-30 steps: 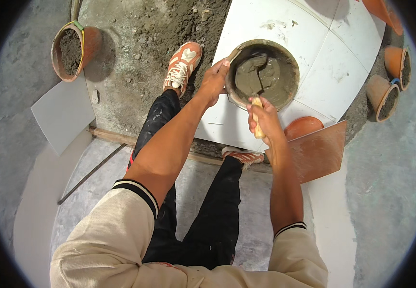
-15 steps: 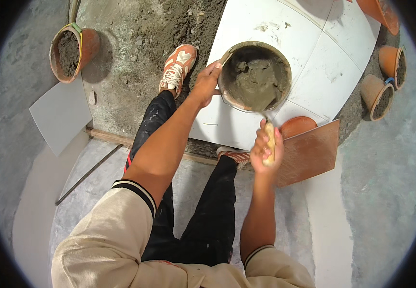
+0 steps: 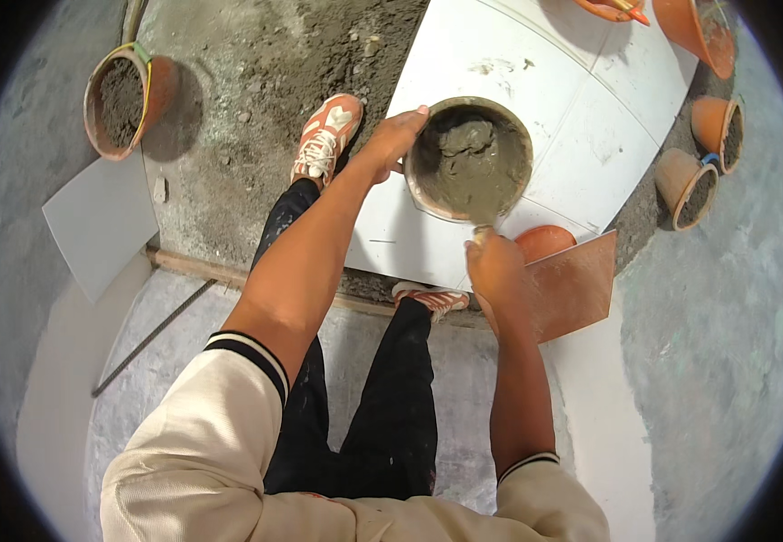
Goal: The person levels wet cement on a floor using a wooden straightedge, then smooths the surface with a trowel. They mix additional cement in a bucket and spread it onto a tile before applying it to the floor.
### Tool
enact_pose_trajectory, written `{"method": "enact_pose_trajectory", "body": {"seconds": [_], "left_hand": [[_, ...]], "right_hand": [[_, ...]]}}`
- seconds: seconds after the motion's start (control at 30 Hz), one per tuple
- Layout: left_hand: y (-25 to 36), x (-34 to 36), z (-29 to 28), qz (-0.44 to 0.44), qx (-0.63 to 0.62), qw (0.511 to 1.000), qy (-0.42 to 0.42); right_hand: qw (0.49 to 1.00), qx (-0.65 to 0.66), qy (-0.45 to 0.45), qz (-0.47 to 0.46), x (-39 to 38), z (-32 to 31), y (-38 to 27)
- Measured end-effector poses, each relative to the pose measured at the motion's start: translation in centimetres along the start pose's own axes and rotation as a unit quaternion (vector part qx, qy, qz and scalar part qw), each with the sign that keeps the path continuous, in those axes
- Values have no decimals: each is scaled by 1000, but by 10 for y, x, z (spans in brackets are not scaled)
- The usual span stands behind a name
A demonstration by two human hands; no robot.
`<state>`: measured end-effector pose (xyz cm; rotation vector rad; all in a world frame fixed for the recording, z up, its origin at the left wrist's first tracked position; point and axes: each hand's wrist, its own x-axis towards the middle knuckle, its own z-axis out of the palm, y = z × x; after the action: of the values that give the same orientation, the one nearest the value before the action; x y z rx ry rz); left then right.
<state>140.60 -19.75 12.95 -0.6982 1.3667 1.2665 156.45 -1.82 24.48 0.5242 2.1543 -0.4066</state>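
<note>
A round bucket (image 3: pixel 416 193) of wet grey mortar (image 3: pixel 464 172) stands on white floor tiles. My left hand (image 3: pixel 393 144) grips its left side, thumb up at the rim and fingers lower down the wall. In my right hand (image 3: pixel 500 266) is a trowel (image 3: pixel 482 217), held at the near rim of the bucket. Mortar coats its blade, and my fist covers most of the pale wooden handle. Close by my right hand, an orange round object (image 3: pixel 545 242) shows partly behind a tilted reddish-brown tile (image 3: pixel 572 287).
Mortar-filled buckets stand at the far left (image 3: pixel 90 113) and on the right (image 3: pixel 676 185); more orange containers (image 3: pixel 694 41) are at the top right. A loose grey tile (image 3: pixel 102 226) leans at left. Rough soil (image 3: pixel 319 54) borders the white tiles (image 3: pixel 608 144). A thin rod (image 3: pixel 152 339) lies lower left.
My right hand has turned over, from handle facing up to back of the hand up. The trowel blade now shows mortar-covered at the near rim. My left hand keeps its hold on the bucket.
</note>
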Motion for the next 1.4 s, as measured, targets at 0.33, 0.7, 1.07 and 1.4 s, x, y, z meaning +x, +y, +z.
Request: {"method": "enact_pose_trajectory", "body": {"seconds": [0.33,0.7,1.07,1.4], "left_hand": [[-9,-20,23,-13,-85,996,-3],[-29,-21,33,29,-104,993,42],[-39,-21,26,48,-82,993,65],[-51,-25,37,22,-144,987,72]], "right_hand": [[995,22,-97,-30,5,5,12],[982,164,-67,67,45,26,45],[670,710,-192,107,35,48,5],[-27,988,-152,-16,7,91,42]]}}
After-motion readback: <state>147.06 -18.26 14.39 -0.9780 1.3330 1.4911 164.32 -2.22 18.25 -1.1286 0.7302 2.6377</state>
